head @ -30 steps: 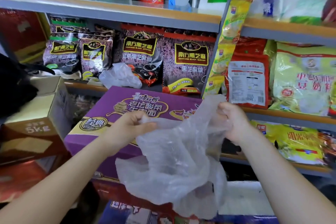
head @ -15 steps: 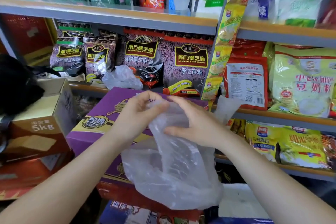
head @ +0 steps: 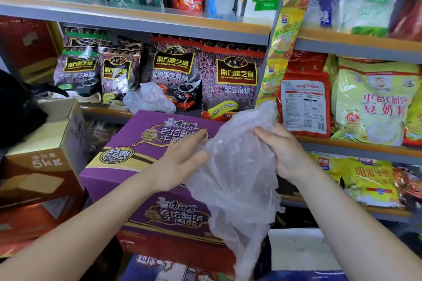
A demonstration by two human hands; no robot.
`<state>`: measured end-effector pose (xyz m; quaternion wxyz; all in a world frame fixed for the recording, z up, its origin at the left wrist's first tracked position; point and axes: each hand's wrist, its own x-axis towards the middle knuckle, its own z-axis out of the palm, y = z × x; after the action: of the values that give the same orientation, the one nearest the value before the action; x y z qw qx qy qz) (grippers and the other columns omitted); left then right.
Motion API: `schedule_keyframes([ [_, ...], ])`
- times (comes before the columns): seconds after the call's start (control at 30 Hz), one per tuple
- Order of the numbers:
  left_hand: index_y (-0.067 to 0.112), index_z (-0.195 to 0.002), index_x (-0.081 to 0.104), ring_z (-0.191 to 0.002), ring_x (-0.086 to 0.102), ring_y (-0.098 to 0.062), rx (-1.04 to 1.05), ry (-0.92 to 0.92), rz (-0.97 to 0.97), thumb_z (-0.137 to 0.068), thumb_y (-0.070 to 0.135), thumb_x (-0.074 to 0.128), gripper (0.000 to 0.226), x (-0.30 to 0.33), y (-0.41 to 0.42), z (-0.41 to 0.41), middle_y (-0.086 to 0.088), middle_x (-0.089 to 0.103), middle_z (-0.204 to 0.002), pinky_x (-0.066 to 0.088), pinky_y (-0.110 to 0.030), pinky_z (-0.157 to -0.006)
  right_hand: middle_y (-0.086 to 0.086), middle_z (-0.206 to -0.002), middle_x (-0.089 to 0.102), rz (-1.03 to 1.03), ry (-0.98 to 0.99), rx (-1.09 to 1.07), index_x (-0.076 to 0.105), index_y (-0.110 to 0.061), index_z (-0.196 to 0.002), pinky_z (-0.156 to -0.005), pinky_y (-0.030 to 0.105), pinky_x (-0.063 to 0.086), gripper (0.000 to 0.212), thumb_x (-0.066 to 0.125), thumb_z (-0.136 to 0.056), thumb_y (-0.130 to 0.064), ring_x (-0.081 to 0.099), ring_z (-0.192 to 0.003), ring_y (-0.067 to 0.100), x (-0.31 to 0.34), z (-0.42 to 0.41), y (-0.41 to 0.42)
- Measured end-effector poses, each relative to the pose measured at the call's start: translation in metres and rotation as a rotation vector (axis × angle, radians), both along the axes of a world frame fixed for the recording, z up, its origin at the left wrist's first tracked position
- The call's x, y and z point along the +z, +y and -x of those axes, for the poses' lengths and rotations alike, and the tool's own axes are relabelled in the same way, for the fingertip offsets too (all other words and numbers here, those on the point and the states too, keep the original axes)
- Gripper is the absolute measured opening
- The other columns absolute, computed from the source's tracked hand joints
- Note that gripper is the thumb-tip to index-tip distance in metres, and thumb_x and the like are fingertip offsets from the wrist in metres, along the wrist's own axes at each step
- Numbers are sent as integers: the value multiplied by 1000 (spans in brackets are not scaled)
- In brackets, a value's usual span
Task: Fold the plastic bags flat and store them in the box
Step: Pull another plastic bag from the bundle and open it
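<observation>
Clear plastic bag (head: 237, 180) between both hands, left hand (head: 180, 164) flat against it, right hand (head: 283, 153) gripping it

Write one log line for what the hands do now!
left hand: touches clear plastic bag | right hand: grips bag top | bag: crumpled, unfolded

right hand (head: 282, 151) — slid right of left hand (head: 180, 162) | plastic bag (head: 237, 180) — gathered narrower
</observation>
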<state>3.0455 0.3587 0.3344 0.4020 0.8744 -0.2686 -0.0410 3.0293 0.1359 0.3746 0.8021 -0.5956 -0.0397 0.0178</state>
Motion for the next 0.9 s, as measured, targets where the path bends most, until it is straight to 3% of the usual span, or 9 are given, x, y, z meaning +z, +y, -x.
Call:
schedule_keyframes([
  [0.07, 28, -139, 35, -129, 30, -2, 24, 75, 32, -65, 75, 30, 88, 2, -4, -4, 16, 37, -139, 21, -26, -110, 1, -75, 73, -54, 21, 5, 58, -12, -105, -55, 21, 53, 21, 44, -91, -5, 69, -66, 13, -3, 0, -5],
  [0.13, 22, -108, 61, -93, 57, -5, 45, 77, -21, -63, 73, 48, 69, 4, -6, -8, 10, 63, -101, 45, -27, -83, 1, -77, 73, -53, 33, -17, 60, -13, -105, -56, 20, 53, 21, 45, -92, -7, 70, -69, 13, -7, -2, -7],
  [0.2, 9, -78, 63, -59, 51, -8, 67, 70, 4, -67, 58, 68, 51, 4, -8, -10, 6, 56, -64, 40, -26, -58, 1, -77, 72, -37, 57, -56, 62, -13, -105, -56, 20, 53, 18, 47, -94, -12, 70, -69, 13, -12, -4, -10],
  [0.33, 1, -64, 56, -48, 50, -11, 259, 179, 362, -77, 24, 73, 32, 4, 1, -10, -1, 54, -53, 38, -24, -50, 5, -69, 72, -64, 241, -247, 68, -13, -84, -56, 25, 53, 16, 55, -90, -20, 69, -58, 18, -21, -11, -18],
  [0.53, 19, -55, 55, -48, 52, -14, 306, 386, 683, -76, 11, 69, 26, 9, 15, -14, 2, 58, -53, 39, -26, -54, 12, -86, 69, 330, 476, -301, 63, -7, -110, -63, 30, 49, 31, 54, -82, -16, 66, -73, 28, -45, -23, -25],
  [0.6, 22, -57, 57, -53, 54, -18, 309, 329, 604, -76, 14, 72, 25, 11, 16, -15, -1, 60, -59, 42, -28, -55, 15, -121, 56, 618, 352, -356, 44, -13, -131, -79, 38, 50, 50, 52, -82, -13, 58, -103, 31, -40, -28, -20],
  [0.7, 21, -64, 60, -55, 54, -19, 329, 175, 463, -74, 20, 76, 19, 17, 15, -15, -5, 59, -65, 43, -30, -53, 6, -156, 13, 1332, -21, -476, 18, -19, -147, -115, 41, 15, 66, 48, -88, -15, 13, -142, 29, -15, -25, -1],
  [0.8, 16, -76, 60, -48, 50, -12, 321, 98, 366, -74, 24, 77, 19, 24, 3, -13, 0, 57, -62, 40, -22, -45, 7, -140, 44, 1237, -500, -292, 50, -13, -131, -107, 29, 21, 41, 45, -90, -16, 34, -131, 21, 7, -12, 32],
  [0.9, 16, -88, 57, -56, 49, -18, 300, 123, 508, -74, 24, 76, 25, 31, -6, -9, -7, 55, -68, 40, -27, -52, 4, -106, 67, 1253, -670, -79, 66, -12, -106, -85, 30, 36, 24, 56, -89, -25, 56, -101, 19, 1, -12, 50],
])
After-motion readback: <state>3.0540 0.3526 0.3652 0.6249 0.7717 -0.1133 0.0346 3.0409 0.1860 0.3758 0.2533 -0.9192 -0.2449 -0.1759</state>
